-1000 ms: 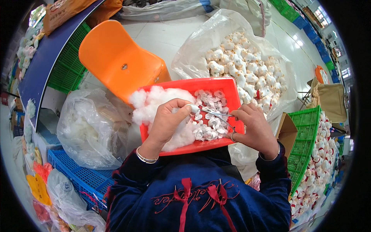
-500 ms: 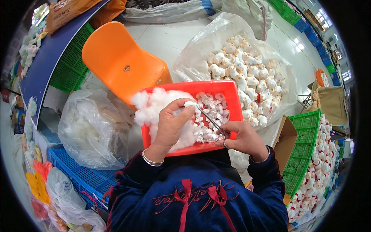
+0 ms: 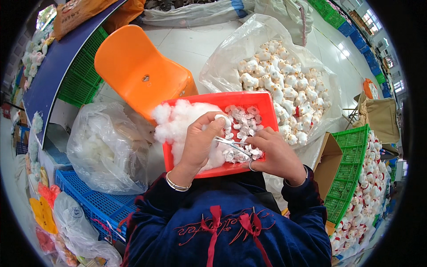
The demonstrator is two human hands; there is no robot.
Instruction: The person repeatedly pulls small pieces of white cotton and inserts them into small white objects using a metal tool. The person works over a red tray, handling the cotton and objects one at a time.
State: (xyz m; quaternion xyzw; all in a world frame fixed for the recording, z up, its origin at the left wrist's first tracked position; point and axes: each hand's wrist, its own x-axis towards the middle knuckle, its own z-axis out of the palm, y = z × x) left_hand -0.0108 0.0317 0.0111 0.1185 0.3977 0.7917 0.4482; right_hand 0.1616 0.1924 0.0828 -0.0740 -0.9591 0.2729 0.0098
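My left hand pinches a small white fabric piece between thumb and fingers, above the red tray. My right hand grips a pair of ring-handled metal forceps. The jaws are parted and point left toward my left hand, apart from the white piece. Fluffy white stuffing fills the left part of the tray and spills over its rim. Several small whitish pieces lie in its right part.
An orange chair stands beyond the tray. Behind right, a clear bag holds many small white plush figures. A stuffing bag and blue crate sit left. At right are a cardboard box and green crate.
The forceps have come out of the white piece and dropped slightly toward me, their jaws now apart. My right hand has turned, with its fingers spread further over the handles.
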